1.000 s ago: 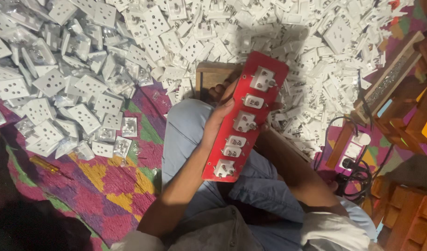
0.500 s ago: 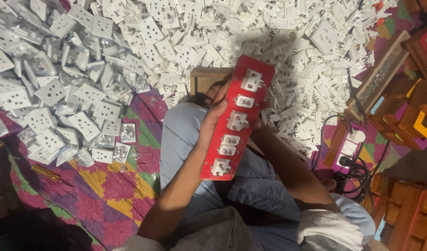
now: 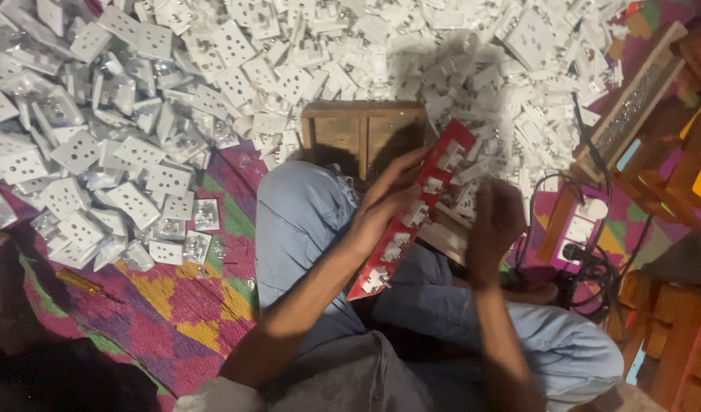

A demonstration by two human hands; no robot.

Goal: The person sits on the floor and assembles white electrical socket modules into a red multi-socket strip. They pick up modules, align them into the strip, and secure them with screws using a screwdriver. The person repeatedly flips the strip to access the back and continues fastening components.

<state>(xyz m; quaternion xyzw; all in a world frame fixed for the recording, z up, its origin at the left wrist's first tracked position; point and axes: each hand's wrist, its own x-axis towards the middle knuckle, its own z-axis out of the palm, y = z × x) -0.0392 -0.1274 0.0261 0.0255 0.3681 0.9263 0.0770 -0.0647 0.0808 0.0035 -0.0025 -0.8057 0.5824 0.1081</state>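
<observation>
My left hand grips a long red panel with several white sockets and switches set in it. The panel is tilted on edge over my lap, its top end toward the wooden box. My right hand sits just right of the panel with fingers curled; whether it holds a small part is unclear. My legs in light blue trousers are crossed beneath.
A large heap of white socket plates covers the floor ahead and to the left. A colourful mat lies under me, with a screwdriver on it. Black cables and a tester board lie at the right, beside wooden boxes.
The red panel has turned from facing me to tilted on edge and lower. My right hand has come out from behind it to its right side.
</observation>
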